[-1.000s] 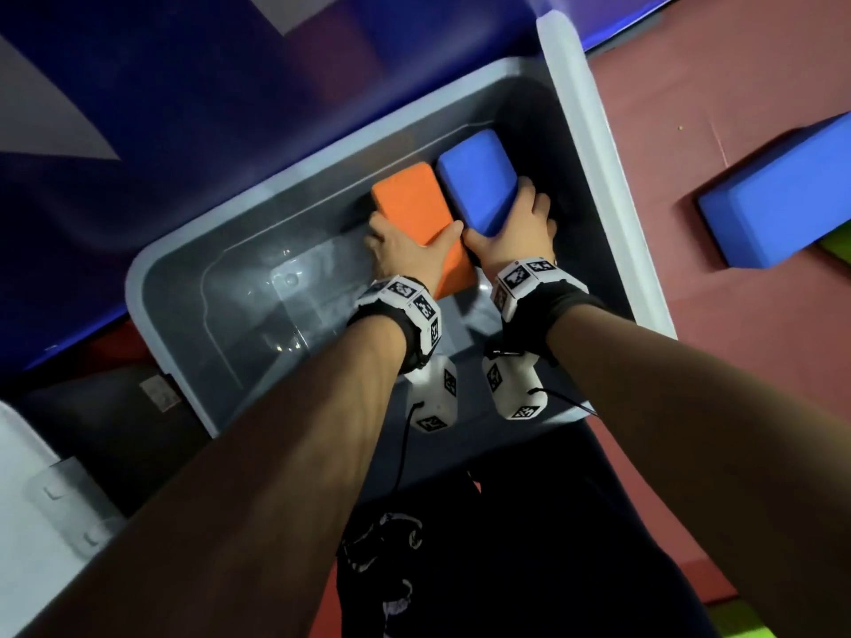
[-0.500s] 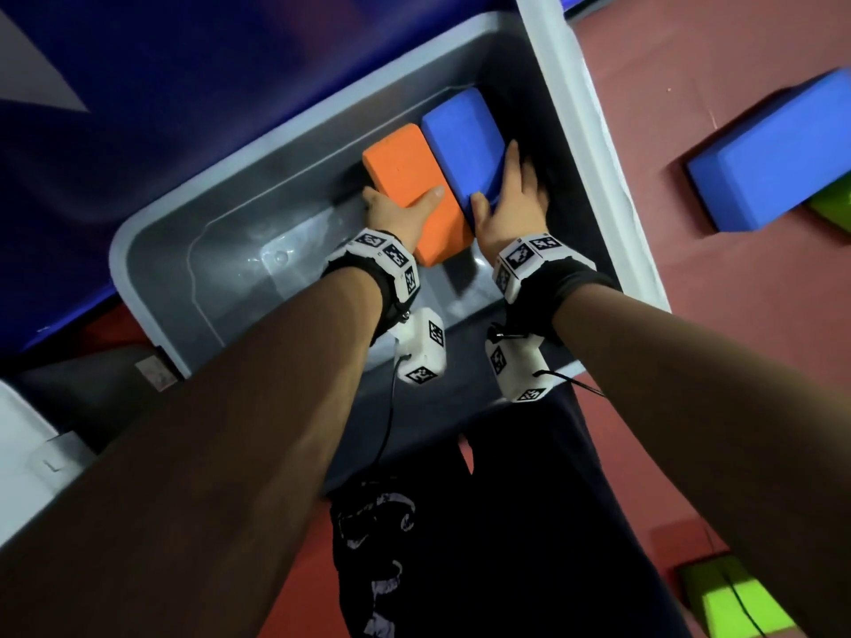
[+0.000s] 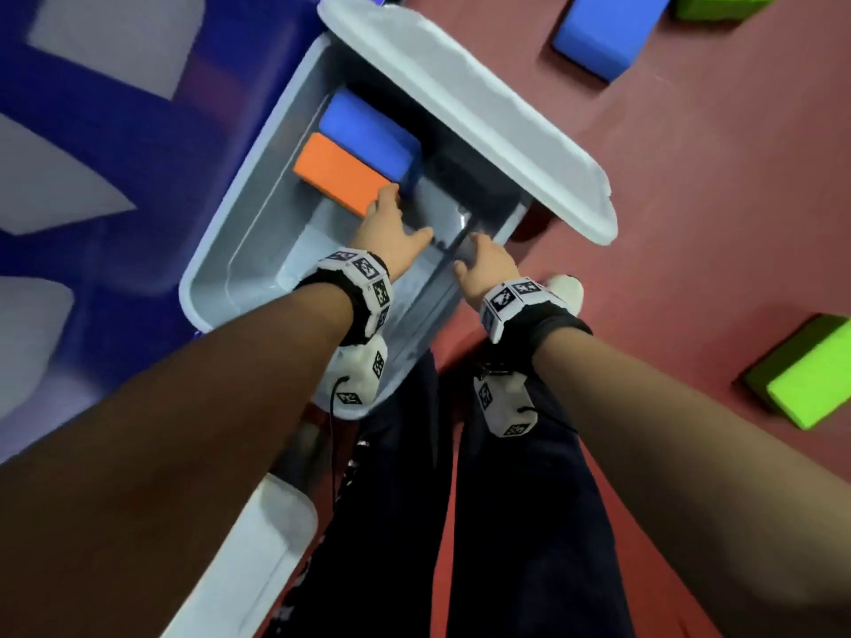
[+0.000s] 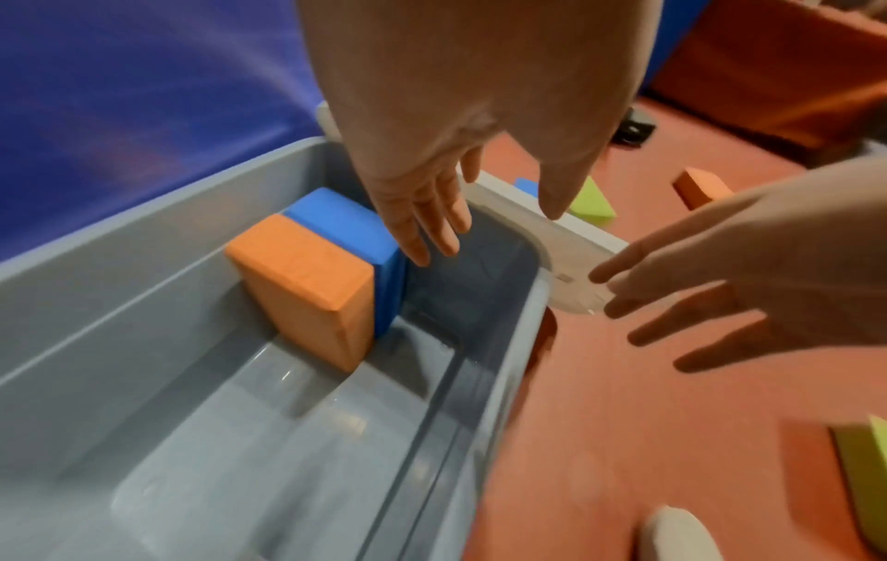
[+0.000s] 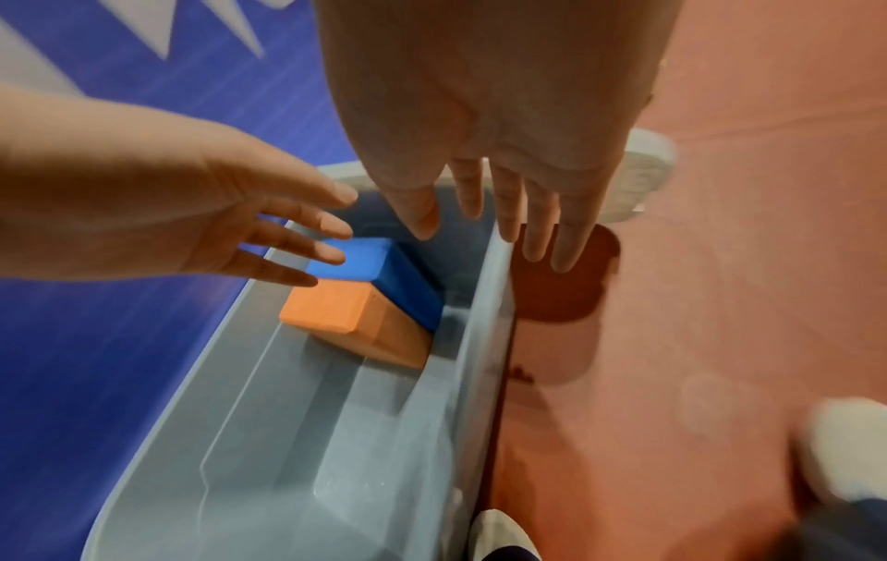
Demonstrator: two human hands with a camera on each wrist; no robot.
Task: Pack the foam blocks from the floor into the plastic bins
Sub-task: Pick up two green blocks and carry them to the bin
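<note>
We have the orange block and the blue block standing on edge, side by side and touching, at the far end of the grey bin, their long axes running across the bin's width. The blocks not yet packed lie out on the red floor to our right: a blue floor block far off beyond the bin's lid, a green block nearer, level with our right forearm, its long axis slanting away from us. We judge the right hand the nearer one for that green block, since it hovers at the bin's near-right rim with fingers spread and holding nothing. Our left hand hangs inside the bin just short of the orange block, fingers likewise loose and empty. We can read no brand or writing anywhere; only the black-and-white square markers on the wristbands show.
</note>
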